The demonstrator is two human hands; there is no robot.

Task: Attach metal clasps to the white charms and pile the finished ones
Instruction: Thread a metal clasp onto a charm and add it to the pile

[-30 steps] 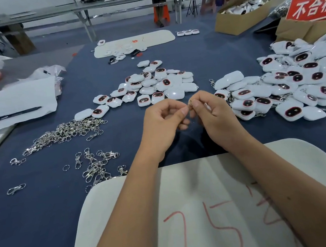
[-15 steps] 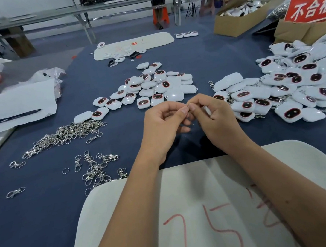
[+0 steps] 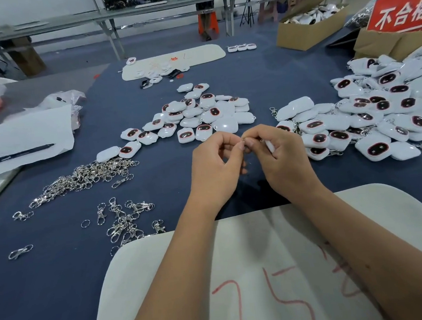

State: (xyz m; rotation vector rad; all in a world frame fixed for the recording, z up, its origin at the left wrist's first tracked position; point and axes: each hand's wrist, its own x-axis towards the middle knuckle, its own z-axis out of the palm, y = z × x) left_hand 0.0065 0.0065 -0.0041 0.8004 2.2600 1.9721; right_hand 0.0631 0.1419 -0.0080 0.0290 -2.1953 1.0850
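Note:
My left hand [image 3: 215, 167] and my right hand [image 3: 280, 159] meet above the blue table, fingertips pinching a small metal clasp ring [image 3: 243, 140] between them. A white charm [image 3: 269, 146] is tucked in my right hand, mostly hidden by the fingers. A loose group of white charms with dark red-rimmed windows [image 3: 196, 118] lies just beyond my hands. A bigger pile of charms with clasps on them [image 3: 368, 119] spreads to the right. Loose silver clasps [image 3: 80, 179] lie heaped at the left, with more clasps [image 3: 124, 222] nearer me.
A white foam board with red marks [image 3: 276, 268] lies under my forearms. White paper with a black pen [image 3: 20, 154] sits far left. Cardboard boxes [image 3: 305, 28] and a red sign [image 3: 400, 13] stand at the back right. Another white board [image 3: 172, 60] lies far back.
Both hands stay together at the same spot, with small finger shifts on the clasp ring. My left fingers have curled a little more. The camera view has shifted slightly.

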